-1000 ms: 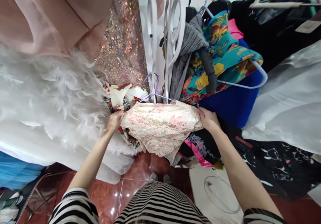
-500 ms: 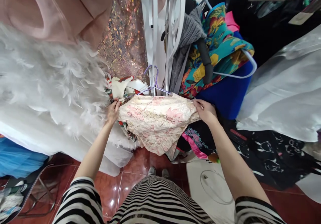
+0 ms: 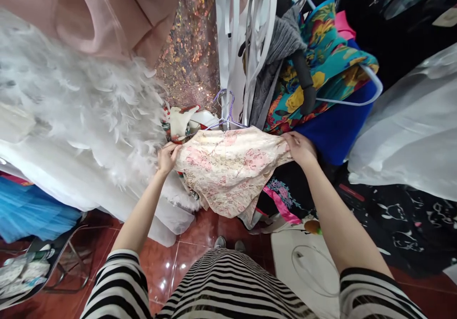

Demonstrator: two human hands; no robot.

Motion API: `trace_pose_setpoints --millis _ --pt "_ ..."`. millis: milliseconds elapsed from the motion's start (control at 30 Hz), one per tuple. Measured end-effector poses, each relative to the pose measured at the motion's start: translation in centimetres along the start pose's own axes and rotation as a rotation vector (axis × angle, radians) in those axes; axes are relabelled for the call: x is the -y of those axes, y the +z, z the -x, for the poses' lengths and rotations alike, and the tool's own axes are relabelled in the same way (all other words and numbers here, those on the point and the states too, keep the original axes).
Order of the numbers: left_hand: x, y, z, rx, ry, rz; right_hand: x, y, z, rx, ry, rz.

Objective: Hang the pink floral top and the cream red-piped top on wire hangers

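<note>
A cream garment with pink flowers (image 3: 228,169), shaped like a short top, hangs from a purple hanger (image 3: 230,109) in front of me. My left hand (image 3: 167,157) pinches its left shoulder edge between thumb and fingers. At the opposite edge, my right hand (image 3: 299,147) grips the cloth the same way. The fabric is stretched sideways between both hands, its lower hem hanging loose. The hanger's hook loops up by a white rack (image 3: 232,47); its arms mostly disappear inside the garment.
White feathered clothing (image 3: 89,114) and a sequined cloth (image 3: 193,47) hang to the left. A teal floral garment (image 3: 321,62) and a blue cloth (image 3: 332,128) hang to the right. Below them are a white surface with a cable (image 3: 285,262) and, at lower left, a chair (image 3: 71,257).
The view has shifted slightly, so the scene sits further right. Both hands keep hold of the floral garment, whose upper edge now slopes more at the shoulders.
</note>
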State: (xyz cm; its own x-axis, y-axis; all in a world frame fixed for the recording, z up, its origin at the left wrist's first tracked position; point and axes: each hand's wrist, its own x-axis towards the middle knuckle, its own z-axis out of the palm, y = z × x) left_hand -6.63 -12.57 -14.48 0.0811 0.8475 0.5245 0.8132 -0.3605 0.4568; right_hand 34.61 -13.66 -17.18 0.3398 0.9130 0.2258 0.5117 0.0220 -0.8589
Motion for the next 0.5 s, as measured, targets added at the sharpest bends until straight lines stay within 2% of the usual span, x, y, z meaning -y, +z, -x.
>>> trace_pose_setpoints --millis 100,233,267,367,500 --pt "0.3 0.8 0.0 -0.048 -0.055 0.046 0.2 -0.4 0.2 0.086 -0.021 0.022" --pt "1.0 1.6 -0.4 -0.204 -0.283 0.145 0.5 -0.2 0.2 0.221 -0.076 0.123" --pt "1.0 1.6 -0.5 -0.221 -0.305 0.158 0.6 0.0 0.2 0.239 -0.078 0.148" --pt "0.7 1.0 -0.4 -0.147 -0.224 0.155 0.7 0.7 0.1 0.261 -0.057 0.196" --pt "0.1 -0.1 0.1 0.064 -0.138 0.142 0.6 1.5 0.0 0.234 -0.191 0.219"
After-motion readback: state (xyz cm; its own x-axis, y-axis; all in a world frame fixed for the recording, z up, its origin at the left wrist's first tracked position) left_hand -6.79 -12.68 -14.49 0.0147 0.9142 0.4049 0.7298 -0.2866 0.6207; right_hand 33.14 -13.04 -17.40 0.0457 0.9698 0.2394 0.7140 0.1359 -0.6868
